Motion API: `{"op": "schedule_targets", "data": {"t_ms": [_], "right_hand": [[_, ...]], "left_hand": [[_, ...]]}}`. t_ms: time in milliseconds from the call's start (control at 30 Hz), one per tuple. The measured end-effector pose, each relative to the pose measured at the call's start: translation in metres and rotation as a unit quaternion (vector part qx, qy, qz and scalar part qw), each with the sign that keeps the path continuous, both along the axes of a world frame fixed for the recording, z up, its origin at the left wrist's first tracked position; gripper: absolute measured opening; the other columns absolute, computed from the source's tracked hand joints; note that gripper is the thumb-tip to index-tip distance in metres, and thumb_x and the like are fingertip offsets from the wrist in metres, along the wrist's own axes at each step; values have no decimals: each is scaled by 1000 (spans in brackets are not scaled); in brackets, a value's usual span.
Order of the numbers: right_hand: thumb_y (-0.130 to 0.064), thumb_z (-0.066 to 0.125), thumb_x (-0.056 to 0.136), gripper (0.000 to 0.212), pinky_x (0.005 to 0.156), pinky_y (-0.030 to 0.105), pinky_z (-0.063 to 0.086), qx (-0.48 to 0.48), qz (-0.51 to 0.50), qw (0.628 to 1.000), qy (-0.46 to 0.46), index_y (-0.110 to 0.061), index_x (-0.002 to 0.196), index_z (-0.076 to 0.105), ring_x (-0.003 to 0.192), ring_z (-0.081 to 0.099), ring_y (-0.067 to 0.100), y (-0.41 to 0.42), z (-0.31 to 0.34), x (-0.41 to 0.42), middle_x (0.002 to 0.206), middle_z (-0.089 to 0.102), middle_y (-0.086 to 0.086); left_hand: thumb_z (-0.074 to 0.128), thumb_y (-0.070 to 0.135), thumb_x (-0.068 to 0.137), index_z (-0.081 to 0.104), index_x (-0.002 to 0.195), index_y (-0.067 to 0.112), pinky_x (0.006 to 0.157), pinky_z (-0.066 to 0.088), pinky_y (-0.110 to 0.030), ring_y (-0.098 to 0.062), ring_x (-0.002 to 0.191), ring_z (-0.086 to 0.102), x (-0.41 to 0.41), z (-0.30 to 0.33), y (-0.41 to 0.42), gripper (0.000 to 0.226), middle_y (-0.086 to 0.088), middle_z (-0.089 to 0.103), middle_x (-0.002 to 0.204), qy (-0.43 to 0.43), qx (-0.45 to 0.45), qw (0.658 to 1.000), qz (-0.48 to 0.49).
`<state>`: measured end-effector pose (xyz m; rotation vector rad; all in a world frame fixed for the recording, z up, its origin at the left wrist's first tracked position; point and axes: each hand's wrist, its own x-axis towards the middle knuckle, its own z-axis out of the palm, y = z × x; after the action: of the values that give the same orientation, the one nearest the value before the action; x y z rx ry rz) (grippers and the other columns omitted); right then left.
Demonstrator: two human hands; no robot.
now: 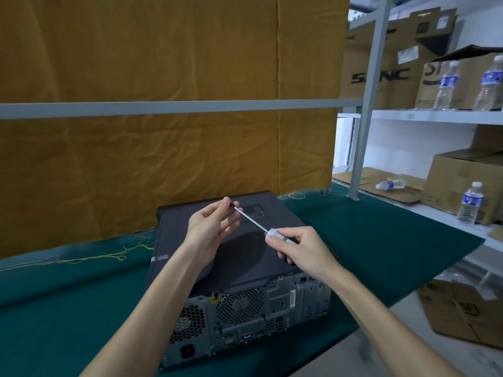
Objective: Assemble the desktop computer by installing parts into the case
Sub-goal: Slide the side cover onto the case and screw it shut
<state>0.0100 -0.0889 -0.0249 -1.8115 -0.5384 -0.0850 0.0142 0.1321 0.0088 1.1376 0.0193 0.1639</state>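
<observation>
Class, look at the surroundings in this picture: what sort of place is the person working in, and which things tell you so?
Probably a stockroom or workshop used for computer assembly: metal shelving stacked with cardboard boxes, and a desktop computer case lying on a green-covered workbench.

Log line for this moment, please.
right hand grips screwdriver handle | left hand pinches tip | case closed, on green mat

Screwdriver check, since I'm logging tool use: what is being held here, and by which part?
A screwdriver: the right hand grips its handle, while the left hand pinches the tip end of the shaft.
</observation>
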Motion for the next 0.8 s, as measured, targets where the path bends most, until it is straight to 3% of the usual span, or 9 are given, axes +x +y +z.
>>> {"op": "schedule_targets", "data": {"t_ms": [267, 333, 433, 500, 567, 633, 800], "right_hand": [[-34, 78, 90, 9, 60, 28, 44, 0, 5, 1000, -25, -35, 98, 81, 63, 55, 11, -11, 3, -14, 70, 65, -1], [-37, 79, 88, 12, 63, 32, 47, -24, -27, 999, -35, -35, 99, 81, 66, 59, 14, -18, 4, -28, 77, 71, -8], [-43, 78, 84, 21, 65, 24, 53, -82, -125, 985, -81, -36, 104, 78, 75, 68, 3, -36, 5, -59, 88, 76, -15], [-45, 73, 86, 20, 56, 31, 48, -112, -147, 977, -103, -31, 101, 72, 58, 57, 5, -48, 6, -84, 79, 72, -1], [-44, 68, 90, 25, 52, 28, 38, -137, -156, 972, -109, -19, 95, 71, 55, 44, 7, -62, 5, -111, 73, 66, 8], [-41, 65, 92, 29, 49, 22, 30, -161, -176, 966, -103, -13, 87, 69, 52, 37, 5, -75, 4, -136, 64, 58, 7], [-38, 61, 93, 39, 49, 24, 26, -243, -246, 936, -63, -8, 70, 51, 50, 32, 9, -104, 1, -173, 53, 38, -6]], "left_hand": [[69, 25, 98, 71, 114, -1, 74, 60, -25, -17, 95, 75, -13, 6, -3, 31, -11, 77, 107, 1, 42, 999, -1], [68, 24, 98, 70, 113, -3, 74, 60, -25, -18, 95, 75, -22, 4, -14, 31, -12, 78, 106, 4, 49, 999, 4], [67, 22, 99, 70, 109, -1, 73, 60, -26, -20, 97, 76, -39, 1, -41, 26, -15, 77, 105, 19, 19, 1000, -3], [68, 22, 98, 69, 108, -2, 74, 60, -25, -19, 97, 75, -55, -3, -64, 26, -15, 77, 105, 29, -31, 999, -21], [69, 22, 97, 69, 108, -3, 72, 61, -24, -17, 94, 76, -71, -8, -92, 27, -14, 78, 102, 42, -78, 996, -19], [69, 19, 98, 70, 107, -3, 71, 62, -25, -17, 91, 77, -84, -16, -121, 24, -13, 78, 98, 56, -109, 992, -6], [66, 15, 99, 71, 104, -3, 72, 63, -25, -17, 91, 77, -105, -34, -168, 20, -13, 78, 98, 108, -149, 981, -56]]}}
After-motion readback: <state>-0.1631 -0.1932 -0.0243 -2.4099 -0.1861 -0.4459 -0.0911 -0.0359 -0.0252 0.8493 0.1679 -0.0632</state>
